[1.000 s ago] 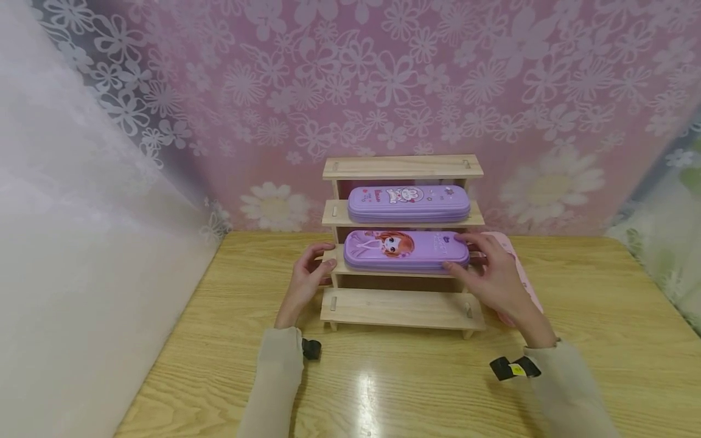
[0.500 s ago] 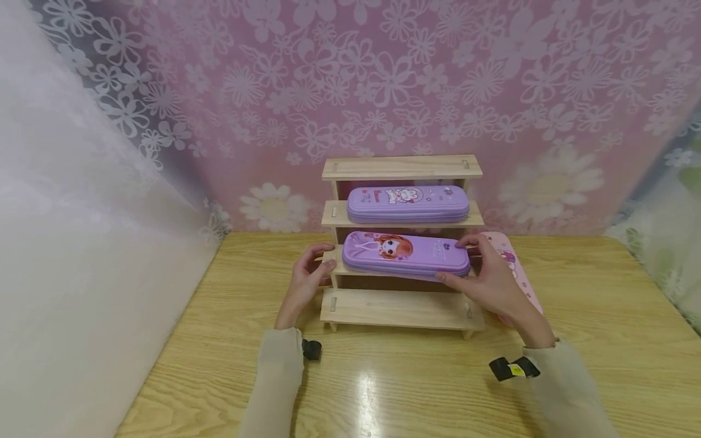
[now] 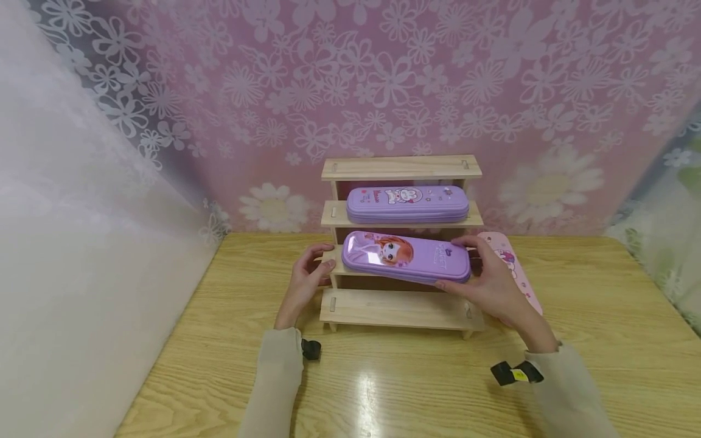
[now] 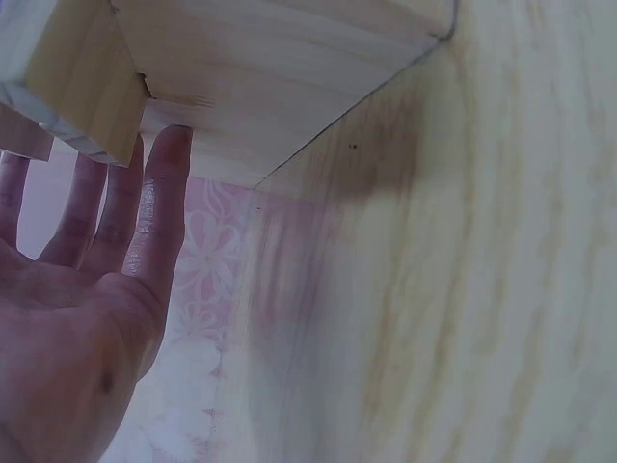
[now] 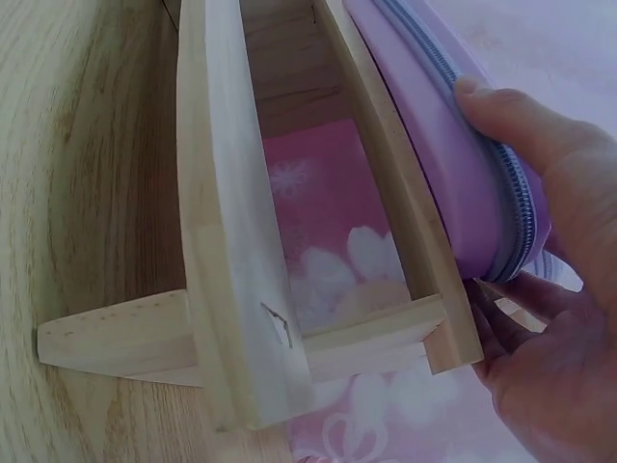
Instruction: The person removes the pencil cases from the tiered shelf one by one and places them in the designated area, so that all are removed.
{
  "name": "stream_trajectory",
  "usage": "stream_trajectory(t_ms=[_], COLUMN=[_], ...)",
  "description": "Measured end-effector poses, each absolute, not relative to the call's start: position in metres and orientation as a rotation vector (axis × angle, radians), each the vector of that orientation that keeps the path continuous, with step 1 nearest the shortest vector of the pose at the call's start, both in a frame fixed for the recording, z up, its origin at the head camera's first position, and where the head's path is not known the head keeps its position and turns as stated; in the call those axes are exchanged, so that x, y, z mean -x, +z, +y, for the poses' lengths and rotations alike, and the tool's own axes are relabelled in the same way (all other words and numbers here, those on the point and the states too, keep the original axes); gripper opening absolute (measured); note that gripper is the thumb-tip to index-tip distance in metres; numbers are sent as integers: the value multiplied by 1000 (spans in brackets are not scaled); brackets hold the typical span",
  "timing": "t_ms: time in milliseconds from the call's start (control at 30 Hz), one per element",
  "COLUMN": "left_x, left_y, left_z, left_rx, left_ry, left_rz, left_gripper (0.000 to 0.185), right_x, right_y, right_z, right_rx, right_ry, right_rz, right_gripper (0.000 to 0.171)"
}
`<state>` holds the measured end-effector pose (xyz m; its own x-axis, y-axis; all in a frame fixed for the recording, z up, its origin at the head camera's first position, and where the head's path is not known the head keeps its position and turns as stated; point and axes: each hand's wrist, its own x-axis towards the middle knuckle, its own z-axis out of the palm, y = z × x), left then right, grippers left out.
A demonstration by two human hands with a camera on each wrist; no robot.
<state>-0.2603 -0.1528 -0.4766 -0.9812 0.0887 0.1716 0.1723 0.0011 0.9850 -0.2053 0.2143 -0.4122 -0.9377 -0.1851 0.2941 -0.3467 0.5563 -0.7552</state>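
Two hands: R hand [image 3: 495,286] fingers grip purple case [image 3: 406,256]; L hand [image 3: 306,281] fingers straight against rack [image 3: 401,167].

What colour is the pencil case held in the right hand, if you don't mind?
Purple, with a cartoon girl printed on the pencil case; the right hand grips its end. Head view shows it best.

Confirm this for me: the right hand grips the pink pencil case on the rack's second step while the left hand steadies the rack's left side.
Not quite. The pencil case in the right hand is purple, as the head view shows; the pink one lies on the table behind that hand. The left hand does steady the rack.
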Motion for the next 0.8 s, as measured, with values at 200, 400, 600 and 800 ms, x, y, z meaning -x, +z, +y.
stream_trajectory(t_ms=[200,400,600,800], left_x=[259,258,259,259], left_y=[-476,-475,-475,-477], left_z=[-153,-152,-151,-152], left_rx=[290,285,277,269], left_ry=[-2157,-2170,-2185,-2184], left_rz=[-2183,-2175,-2168,-2165], left_gripper=[33,34,34,34], right_x=[201,197,195,191], right_y=[-412,-414,-419,-423], right_z=[215,215,216,222], right_rx=[-535,-606,-648,-686], right_ry=[1140,1024,914,919], right_rz=[-2576,-2498,-2422,-2380], right_gripper=[89,85,84,85])
